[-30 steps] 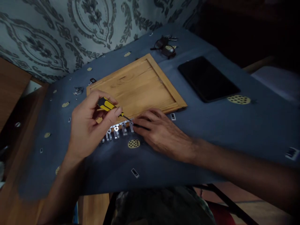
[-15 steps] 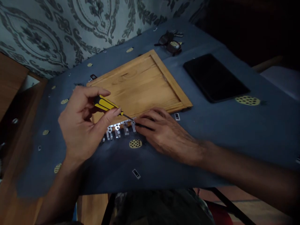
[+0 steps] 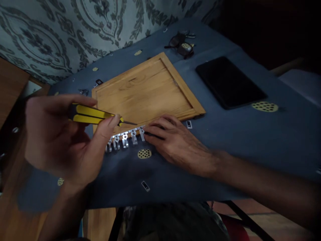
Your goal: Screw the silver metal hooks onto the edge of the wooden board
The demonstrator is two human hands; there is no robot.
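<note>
My left hand (image 3: 67, 134) is closed around the yellow and black handle of a screwdriver (image 3: 90, 113). Its thin shaft points right, and the tip is a little above the wooden panel, apart from the metal below. Along the panel's near edge lies a silver hook rail (image 3: 125, 135) with several curved hooks hanging toward me. My right hand (image 3: 175, 144) holds the right end of this rail against the framed wooden panel (image 3: 140, 90), its fingers bent over the edge. The fingers hide that end of the rail.
A black tablet (image 3: 230, 82) lies on the blue tablecloth (image 3: 190, 187) at the right. Dark folded glasses (image 3: 180, 45) rest at the back. Small metal pieces (image 3: 83, 91) and a dark buckle-like piece (image 3: 99, 82) sit by the panel's left corner. Patterned fabric (image 3: 100, 23) rises behind the table.
My left hand has moved left and toward me with the screwdriver, whose tip has come away from the hook rail's right end. My right hand has stayed in place.
</note>
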